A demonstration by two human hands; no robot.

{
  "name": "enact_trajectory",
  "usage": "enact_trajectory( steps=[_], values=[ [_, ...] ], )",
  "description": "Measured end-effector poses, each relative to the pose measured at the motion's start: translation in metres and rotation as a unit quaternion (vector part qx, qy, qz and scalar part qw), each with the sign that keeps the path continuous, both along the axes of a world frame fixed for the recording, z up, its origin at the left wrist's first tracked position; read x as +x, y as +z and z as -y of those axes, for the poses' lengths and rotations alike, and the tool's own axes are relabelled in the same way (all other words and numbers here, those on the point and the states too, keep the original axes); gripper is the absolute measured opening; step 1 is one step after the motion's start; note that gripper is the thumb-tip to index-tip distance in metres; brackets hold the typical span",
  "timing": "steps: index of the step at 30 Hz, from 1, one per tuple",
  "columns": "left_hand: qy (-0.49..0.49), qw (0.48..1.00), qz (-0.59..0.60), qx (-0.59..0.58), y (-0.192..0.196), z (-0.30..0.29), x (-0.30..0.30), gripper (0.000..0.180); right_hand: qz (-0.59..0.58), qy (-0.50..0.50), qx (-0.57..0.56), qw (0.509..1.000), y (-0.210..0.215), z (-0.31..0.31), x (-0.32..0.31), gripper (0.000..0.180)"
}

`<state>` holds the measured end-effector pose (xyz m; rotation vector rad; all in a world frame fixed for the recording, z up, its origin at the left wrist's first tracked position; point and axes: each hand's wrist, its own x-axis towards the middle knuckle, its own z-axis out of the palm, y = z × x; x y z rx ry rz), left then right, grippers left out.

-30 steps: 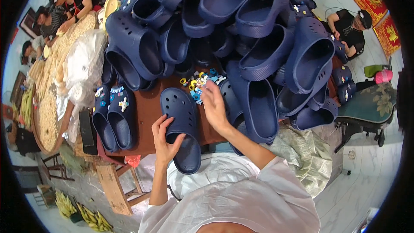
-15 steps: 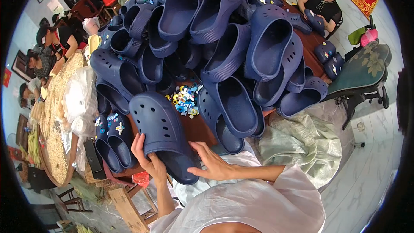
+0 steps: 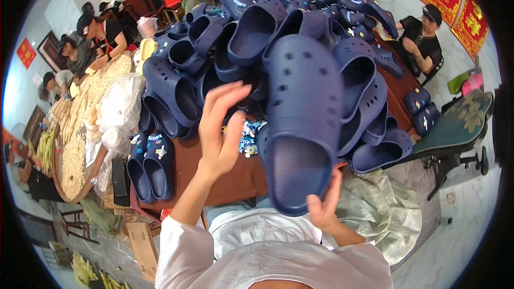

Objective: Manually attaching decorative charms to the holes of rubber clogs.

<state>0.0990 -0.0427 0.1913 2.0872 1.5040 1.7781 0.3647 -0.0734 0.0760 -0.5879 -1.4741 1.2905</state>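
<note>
Raised above the counter's [image 3: 235, 179] near edge, a navy clog [image 3: 302, 128] is gripped at its heel by the right hand [image 3: 324, 208]; the left hand [image 3: 219, 128] is spread open, holding nothing, beside it.

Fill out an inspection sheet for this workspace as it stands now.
Surface: brown table, mostly covered.
Job's things: navy clog lifted above the table, heel end low, opening facing the camera.
Clutter: big heap of navy clogs; small colourful charms; decorated pair of clogs at the table's left edge; clear plastic bags.
Hands: right hand grips the clog's heel end; left hand raised beside it, fingers spread, empty.
Cables: nothing seen.
Surroundings: people seated at a round table to the left; another seated person at right; dark chair.
</note>
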Motion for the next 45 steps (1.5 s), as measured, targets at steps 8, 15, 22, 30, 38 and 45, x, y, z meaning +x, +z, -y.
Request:
enact_trajectory(
  steps=[8, 15, 22, 30, 38, 45],
  values=[
    [0.205, 0.949, -0.239, -0.007, -0.029, -0.121, -0.033, 0.063, 0.02, -0.224, 0.046, 0.973, 0.001, -0.02, 0.037, 0.095],
    [0.237, 0.92, -0.313, 0.003, -0.047, -0.158, -0.071, 0.043, 0.022, -0.206, 0.022, 0.978, 0.036, -0.062, 0.023, 0.08],
    [0.251, 0.933, -0.249, 0.062, -0.026, -0.144, -0.069, 0.032, -0.031, -0.204, -0.07, 0.976, 0.059, -0.095, 0.014, 0.082],
    [0.22, 0.953, -0.174, 0.117, 0.004, -0.05, -0.063, 0.033, -0.096, -0.165, -0.144, 0.971, 0.113, -0.162, -0.024, 0.055],
    [0.209, 0.962, -0.172, 0.014, -0.04, 0.101, -0.04, 0.034, -0.048, -0.121, -0.104, 0.986, 0.106, -0.181, -0.043, 0.073],
    [0.236, 0.955, -0.131, -0.121, -0.106, 0.207, -0.013, 0.037, 0.08, -0.24, 0.162, 0.954, 0.099, -0.121, -0.052, 0.038]
  ],
)
